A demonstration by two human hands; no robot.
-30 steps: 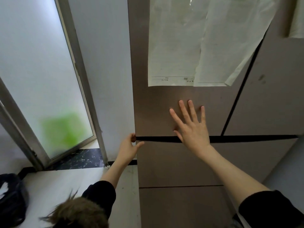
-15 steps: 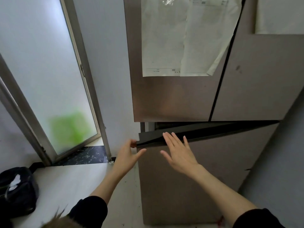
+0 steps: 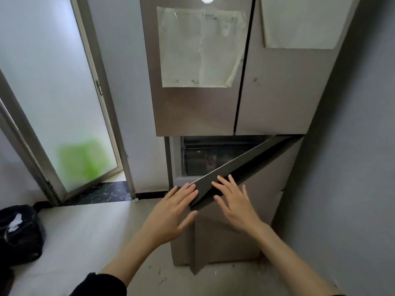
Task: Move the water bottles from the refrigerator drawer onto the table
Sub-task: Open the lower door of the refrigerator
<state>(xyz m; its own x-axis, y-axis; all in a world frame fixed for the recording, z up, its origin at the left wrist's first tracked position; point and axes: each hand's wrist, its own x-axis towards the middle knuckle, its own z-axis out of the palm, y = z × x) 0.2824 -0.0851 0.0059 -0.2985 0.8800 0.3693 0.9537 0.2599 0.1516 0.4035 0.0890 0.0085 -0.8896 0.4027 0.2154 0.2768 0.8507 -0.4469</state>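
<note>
Fridge (image 3: 198,112) lower door (image 3: 239,167) swung part open; dark clear drawer (image 3: 213,154) seen behind it, contents too dim, water bottles not made out. L hand (image 3: 171,212) flat, fingers straight, laid on door's top corner. R hand (image 3: 233,201) spread, fingers resting on door's top edge; nothing gripped. Paper sheets (image 3: 201,48) stuck on upper door. Black bag (image 3: 19,233) on floor at left, near frosted glass door (image 3: 49,103).
</note>
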